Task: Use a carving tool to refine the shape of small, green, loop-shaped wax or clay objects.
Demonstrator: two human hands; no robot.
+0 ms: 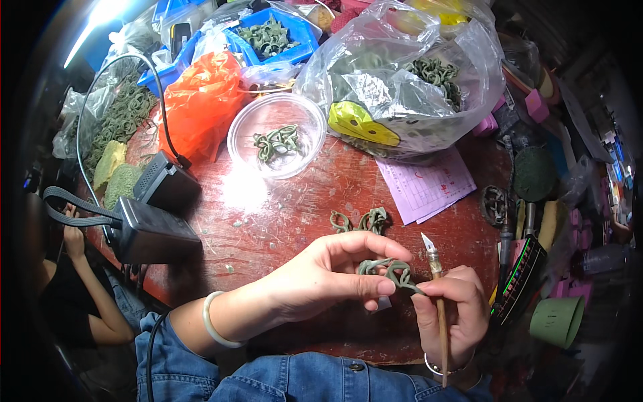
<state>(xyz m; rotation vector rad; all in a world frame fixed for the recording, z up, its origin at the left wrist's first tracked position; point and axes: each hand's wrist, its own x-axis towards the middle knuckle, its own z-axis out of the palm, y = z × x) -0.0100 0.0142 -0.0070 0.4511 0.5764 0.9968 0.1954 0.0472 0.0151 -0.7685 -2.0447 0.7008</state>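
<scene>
Near the table's front edge, my left hand pinches a small dark green openwork piece with curling loops between thumb and fingers. My right hand is closed around a craft knife with a wooden handle, its pointed blade facing up and away from the piece. The right thumb and forefinger also touch the right end of the green piece. Just beyond my hands lie similar green pieces on the red table. Further back, a round clear plastic bowl holds several more.
A large clear bag with green pieces stands behind a pink printed sheet. At left are black boxes with a cable and an orange bag. A blue bin is at the back; tools lie right. Another person's arm shows left.
</scene>
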